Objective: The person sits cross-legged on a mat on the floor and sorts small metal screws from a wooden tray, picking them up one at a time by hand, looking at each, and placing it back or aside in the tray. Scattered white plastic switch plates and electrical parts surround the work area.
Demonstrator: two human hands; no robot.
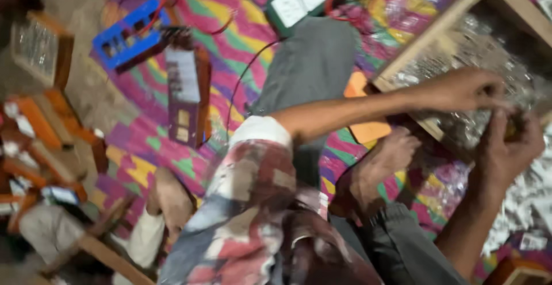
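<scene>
Nearest the camera, the right hand [506,147] rises from the lower right, fingers curled around a small dark object [512,125] pinched at its fingertips; blur hides what the object is. Meeting it from the left, the left hand [468,89] reaches across on a bare forearm, its fingers closed together on the same small object. Both hands hover over crinkled clear plastic wrapping [489,55] lying inside a shallow wooden frame tray [428,40]. The tray rests near the right edge of a multicoloured woven floor mat [149,147]. An orange flat card [368,129] lies by the tray's near corner. Farther off, toward the mat's far left, stands a blue plastic box [129,35].
</scene>
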